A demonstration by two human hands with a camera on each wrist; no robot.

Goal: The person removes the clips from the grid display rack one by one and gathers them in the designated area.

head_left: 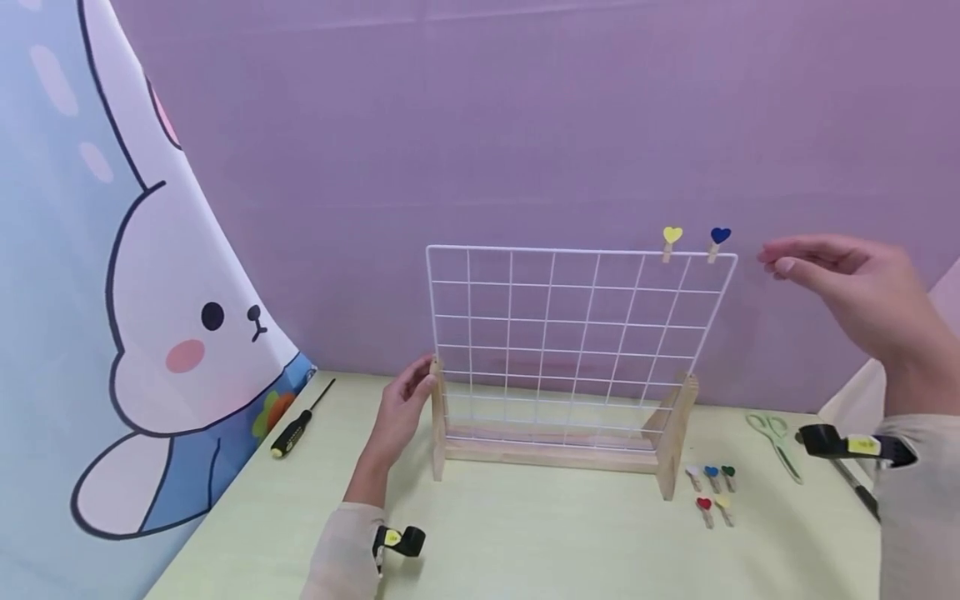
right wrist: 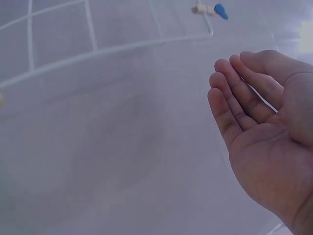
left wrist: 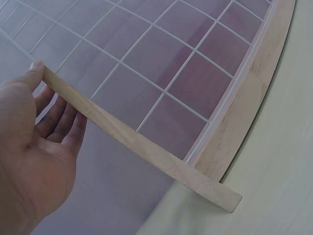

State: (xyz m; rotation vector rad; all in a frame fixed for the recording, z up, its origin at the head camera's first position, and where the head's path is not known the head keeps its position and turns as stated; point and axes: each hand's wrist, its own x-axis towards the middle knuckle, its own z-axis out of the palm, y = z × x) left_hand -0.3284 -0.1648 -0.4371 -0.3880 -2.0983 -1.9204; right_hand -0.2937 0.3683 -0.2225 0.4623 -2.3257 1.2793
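A white wire grid (head_left: 555, 286) stands upright in a wooden stand (head_left: 547, 455) on the pale green table (head_left: 525, 542). My left hand (head_left: 418, 385) holds the stand's left upright (left wrist: 137, 142), thumb at its top end and fingers behind it (left wrist: 46, 98). A yellow heart clip (head_left: 672, 242) and a blue heart clip (head_left: 718, 242) sit on the grid's top wire. My right hand (head_left: 776, 258) hovers in the air just right of the blue clip (right wrist: 220, 11), fingers relaxed (right wrist: 234, 78), holding nothing.
Several small heart clips (head_left: 712, 487) lie by the stand's right foot. Green scissors (head_left: 776, 437) lie further right. A black and yellow screwdriver (head_left: 300, 421) lies at the left, near a bunny-print curtain (head_left: 150, 333). A purple backdrop (head_left: 480, 125) hangs behind.
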